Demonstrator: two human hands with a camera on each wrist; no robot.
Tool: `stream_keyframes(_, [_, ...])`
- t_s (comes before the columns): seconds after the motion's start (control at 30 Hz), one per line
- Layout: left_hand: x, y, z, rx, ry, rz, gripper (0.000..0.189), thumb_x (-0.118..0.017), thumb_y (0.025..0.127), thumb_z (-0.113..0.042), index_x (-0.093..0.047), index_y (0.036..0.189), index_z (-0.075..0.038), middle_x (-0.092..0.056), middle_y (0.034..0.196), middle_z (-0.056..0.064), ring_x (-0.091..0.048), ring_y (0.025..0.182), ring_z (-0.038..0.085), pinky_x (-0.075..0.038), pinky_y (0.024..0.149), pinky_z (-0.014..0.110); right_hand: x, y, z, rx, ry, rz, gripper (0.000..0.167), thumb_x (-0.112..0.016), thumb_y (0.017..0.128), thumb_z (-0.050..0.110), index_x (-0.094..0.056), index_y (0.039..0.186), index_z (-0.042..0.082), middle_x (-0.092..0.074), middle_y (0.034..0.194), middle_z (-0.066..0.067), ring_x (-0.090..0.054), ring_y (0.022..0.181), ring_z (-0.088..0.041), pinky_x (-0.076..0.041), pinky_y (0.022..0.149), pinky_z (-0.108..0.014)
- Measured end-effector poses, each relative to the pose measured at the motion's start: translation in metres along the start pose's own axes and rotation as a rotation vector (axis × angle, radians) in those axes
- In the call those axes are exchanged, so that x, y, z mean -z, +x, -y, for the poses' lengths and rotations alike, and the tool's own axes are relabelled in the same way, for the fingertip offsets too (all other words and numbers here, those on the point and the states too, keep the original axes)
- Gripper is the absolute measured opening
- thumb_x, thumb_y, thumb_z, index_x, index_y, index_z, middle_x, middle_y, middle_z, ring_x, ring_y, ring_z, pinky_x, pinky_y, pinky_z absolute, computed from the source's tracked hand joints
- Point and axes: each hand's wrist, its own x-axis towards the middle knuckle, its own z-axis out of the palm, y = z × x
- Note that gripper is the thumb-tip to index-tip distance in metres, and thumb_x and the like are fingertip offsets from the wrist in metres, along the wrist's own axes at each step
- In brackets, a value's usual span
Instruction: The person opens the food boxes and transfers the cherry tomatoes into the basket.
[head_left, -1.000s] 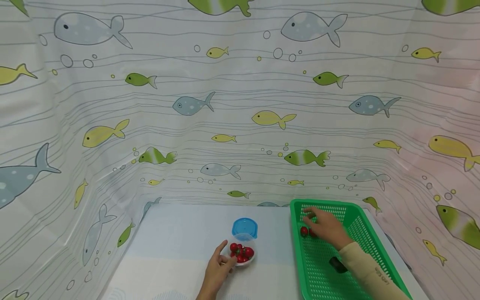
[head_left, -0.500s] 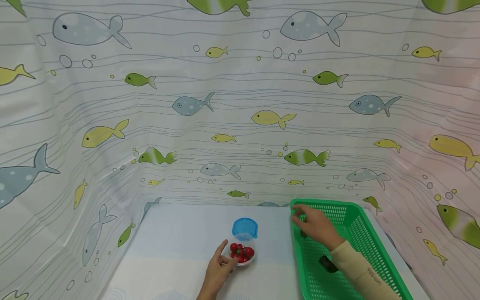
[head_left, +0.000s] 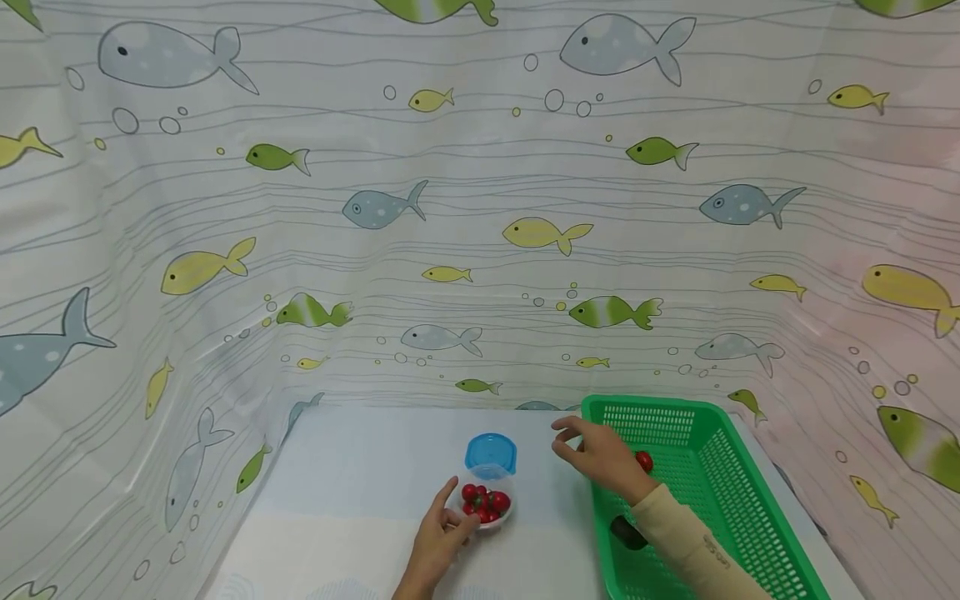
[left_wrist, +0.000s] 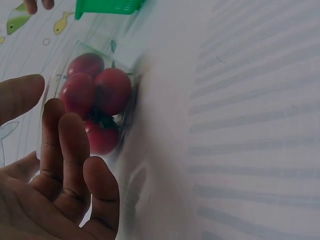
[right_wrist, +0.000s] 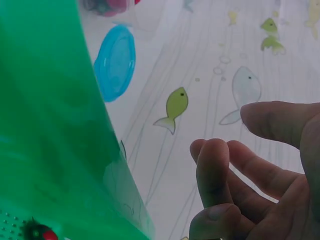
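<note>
A clear plastic container (head_left: 489, 527) of red cherry tomatoes (head_left: 487, 502) stands on the table, with a blue lid (head_left: 491, 451) behind it. My left hand (head_left: 442, 527) rests against its left side, the index finger fairly straight. In the left wrist view, the other fingers (left_wrist: 75, 145) bend loosely beside the container. My right hand (head_left: 596, 452) is above the left rim of the green basket (head_left: 596, 492), fingers loosely bent. The right wrist view shows nothing between its thumb and fingers. A tomato (head_left: 643, 461) lies inside the basket; the forearm hides part of the basket floor.
The basket's tall perforated walls take up the right side of the white table (head_left: 352, 467). A fish-print curtain (head_left: 480, 317) encloses the back and both sides. A dark wrist-worn device (head_left: 628, 533) sits by the right sleeve (head_left: 678, 533).
My right hand has moved left, from inside the basket to above its left rim, uncovering a tomato behind the wrist. The left hand and the container have stayed put.
</note>
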Motion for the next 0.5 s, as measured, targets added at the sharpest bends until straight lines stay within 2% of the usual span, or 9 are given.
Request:
stream_keyframes(0.33, [0.000,-0.001,-0.005,-0.003,0.005,-0.003,0.084,-0.078,0.090,-0.023,-0.032,0.157,-0.004,-0.061,0.079,0.004,-0.060,0.070,0.018,-0.045,0.052,0.027,-0.017,0.003,0.011,-0.022,-0.039,0.091,0.023,-0.069,0.097,0.027,-0.069,0.118,0.018,-0.074,0.103,0.000,-0.063,0.079,-0.014,-0.051,0.066,-0.033])
stream_keyframes(0.5, [0.000,-0.001,-0.005,-0.001,0.006,-0.003,0.083,-0.077,0.090,-0.021,-0.031,0.157,-0.003,-0.061,0.079,0.003,-0.059,0.069,0.016,-0.045,0.053,0.027,-0.023,0.004,0.015,0.017,-0.051,0.158,0.026,-0.070,0.096,0.029,-0.069,0.119,0.017,-0.074,0.103,-0.001,-0.066,0.083,-0.016,-0.054,0.068,-0.034])
